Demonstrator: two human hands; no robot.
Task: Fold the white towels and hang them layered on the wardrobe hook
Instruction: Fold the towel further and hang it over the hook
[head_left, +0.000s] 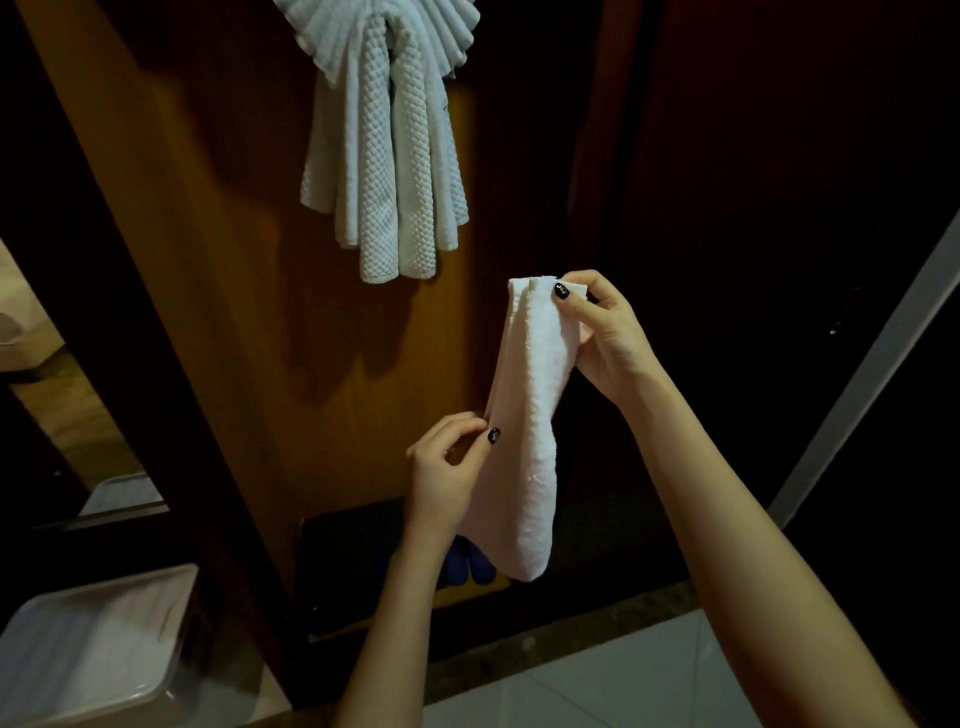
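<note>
A narrow folded white towel (530, 415) hangs between my hands in front of the wooden wardrobe panel (218, 270). My right hand (602, 332) pinches its top end. Lower down, my left hand (452, 473) pinches its left edge, and the towel's bottom end hangs free below. Above, a bundle of white waffle towels (387, 156) hangs layered against the panel, gathered at the top of the view; the hook itself is hidden by them.
A white plastic bin (98, 649) stands at the lower left. A dark box (353, 561) and something blue (470, 564) sit at the wardrobe's base. Pale floor tiles (613, 686) lie below, and a light door frame (872, 364) runs diagonally at the right.
</note>
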